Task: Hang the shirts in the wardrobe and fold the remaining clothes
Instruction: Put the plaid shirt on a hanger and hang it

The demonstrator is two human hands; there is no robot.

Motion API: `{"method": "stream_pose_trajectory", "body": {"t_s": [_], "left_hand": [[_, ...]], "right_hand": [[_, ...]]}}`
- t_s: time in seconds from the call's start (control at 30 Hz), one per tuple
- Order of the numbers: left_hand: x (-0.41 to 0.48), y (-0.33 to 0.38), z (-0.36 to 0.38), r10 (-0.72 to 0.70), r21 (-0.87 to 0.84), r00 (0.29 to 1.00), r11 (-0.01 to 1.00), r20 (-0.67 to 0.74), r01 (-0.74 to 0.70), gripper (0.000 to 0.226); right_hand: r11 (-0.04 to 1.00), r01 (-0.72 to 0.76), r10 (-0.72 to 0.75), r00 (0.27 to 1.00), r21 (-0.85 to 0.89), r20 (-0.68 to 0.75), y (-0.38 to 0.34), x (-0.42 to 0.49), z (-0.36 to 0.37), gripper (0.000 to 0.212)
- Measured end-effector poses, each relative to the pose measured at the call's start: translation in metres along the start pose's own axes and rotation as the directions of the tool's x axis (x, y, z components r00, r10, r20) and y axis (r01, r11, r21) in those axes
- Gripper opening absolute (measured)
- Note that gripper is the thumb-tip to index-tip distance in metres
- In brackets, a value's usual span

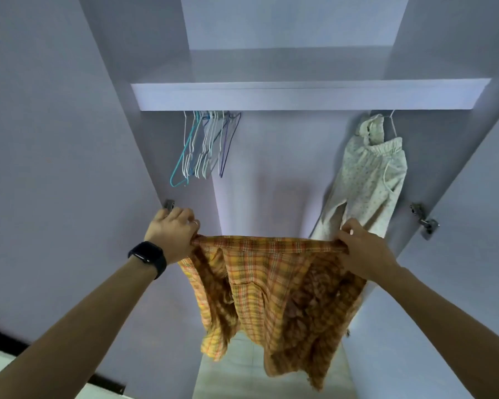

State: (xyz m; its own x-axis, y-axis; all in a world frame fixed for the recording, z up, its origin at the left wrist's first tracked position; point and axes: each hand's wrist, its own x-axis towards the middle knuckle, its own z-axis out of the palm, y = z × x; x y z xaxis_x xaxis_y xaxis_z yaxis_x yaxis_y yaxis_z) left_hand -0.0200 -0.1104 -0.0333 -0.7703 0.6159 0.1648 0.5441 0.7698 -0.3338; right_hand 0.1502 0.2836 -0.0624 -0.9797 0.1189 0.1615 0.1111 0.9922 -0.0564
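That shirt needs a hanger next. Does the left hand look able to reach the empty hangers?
Probably, once it lets go: the left hand grips the plaid shirt, but the hangers hang above it with open space between.

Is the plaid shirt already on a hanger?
No, the plaid shirt is held stretched between the left hand and right hand, while the wire hangers hang bare under the shelf.

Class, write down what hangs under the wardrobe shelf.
Under the shelf hang a bunch of empty hangers on the left and pale floral clothes on a hanger on the right. The shelf's front edge hides whatever they hang from.
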Motion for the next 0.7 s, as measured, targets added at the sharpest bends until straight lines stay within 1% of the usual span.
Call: {"method": "stream_pose_trajectory", "body": {"t_s": [0.07, 0.1, 0.17, 0.2, 0.27, 0.33, 0.4, 0.43, 0.5, 0.53, 0.57, 0.6, 0.63, 0.67, 0.7], "left_hand": [[-0.002, -0.002, 0.005, 0.048, 0.069, 0.996, 0.997, -0.080, -0.042, 0.024], [-0.003, -0.004, 0.006, 0.054, 0.064, 0.992, 0.997, -0.115, -0.046, 0.024], [-0.004, -0.005, 0.002, 0.009, -0.028, 0.995, 1.000, -0.102, -0.011, 0.033], [-0.004, -0.004, -0.001, -0.037, -0.114, 0.997, 0.993, -0.061, 0.030, 0.036], [0.001, 0.004, -0.007, -0.144, -0.332, 0.980, 0.925, 0.141, 0.183, 0.031], [0.008, 0.018, -0.015, -0.145, -0.518, 0.954, 0.813, 0.261, 0.265, 0.027], [0.011, 0.032, -0.026, -0.088, -0.684, 0.934, 0.657, 0.346, 0.316, 0.027], [0.010, 0.036, -0.031, -0.038, -0.752, 0.919, 0.561, 0.393, 0.345, 0.029], [0.003, 0.036, -0.038, 0.073, -0.841, 0.875, 0.324, 0.478, 0.433, 0.029], [0.000, 0.032, -0.038, 0.072, -0.854, 0.868, 0.238, 0.491, 0.464, 0.031], [-0.003, 0.030, -0.036, -0.003, -0.868, 0.882, 0.174, 0.472, 0.465, 0.036], [-0.004, 0.028, -0.030, -0.148, -0.882, 0.893, 0.154, 0.425, 0.446, 0.038], [-0.005, 0.027, -0.027, -0.299, -0.894, 0.883, 0.160, 0.361, 0.419, 0.035], [-0.005, 0.029, -0.024, -0.415, -0.899, 0.861, 0.187, 0.294, 0.397, 0.034], [-0.005, 0.035, -0.025, -0.484, -0.902, 0.845, 0.222, 0.228, 0.371, 0.034]], "right_hand": [[0.996, -0.079, 0.079, 0.997, 0.041, -0.022, 0.004, 0.005, -0.006, 0.022], [0.991, -0.114, 0.117, 0.992, 0.064, -0.048, 0.008, 0.006, -0.010, 0.021], [0.976, -0.176, 0.186, 0.980, 0.126, -0.073, 0.013, 0.009, -0.018, 0.017], [0.969, -0.203, 0.212, 0.976, 0.140, -0.052, 0.014, 0.010, -0.021, 0.014], [0.965, -0.227, 0.226, 0.974, 0.128, 0.022, 0.005, 0.013, -0.022, 0.013], [0.954, -0.240, 0.231, 0.970, 0.178, 0.070, -0.007, 0.015, -0.017, 0.015], [0.925, -0.292, 0.264, 0.954, 0.242, 0.142, -0.011, 0.016, -0.009, 0.011], [0.907, -0.324, 0.281, 0.941, 0.269, 0.189, -0.011, 0.015, -0.007, 0.014], [0.865, -0.363, 0.272, 0.920, 0.346, 0.284, -0.006, 0.011, -0.004, 0.033], [0.823, -0.388, 0.260, 0.906, 0.414, 0.333, -0.005, 0.008, -0.004, 0.040], [0.765, -0.423, 0.254, 0.891, 0.485, 0.377, -0.004, 0.005, -0.005, 0.042], [0.719, -0.447, 0.256, 0.882, 0.532, 0.395, -0.003, 0.002, -0.005, 0.037], [0.710, -0.439, 0.267, 0.891, 0.551, 0.367, -0.003, 0.000, -0.004, 0.031], [0.747, -0.383, 0.270, 0.922, 0.544, 0.279, -0.003, -0.001, -0.002, 0.026], [0.808, -0.290, 0.243, 0.957, 0.513, 0.159, -0.004, -0.001, -0.001, 0.024]]}}
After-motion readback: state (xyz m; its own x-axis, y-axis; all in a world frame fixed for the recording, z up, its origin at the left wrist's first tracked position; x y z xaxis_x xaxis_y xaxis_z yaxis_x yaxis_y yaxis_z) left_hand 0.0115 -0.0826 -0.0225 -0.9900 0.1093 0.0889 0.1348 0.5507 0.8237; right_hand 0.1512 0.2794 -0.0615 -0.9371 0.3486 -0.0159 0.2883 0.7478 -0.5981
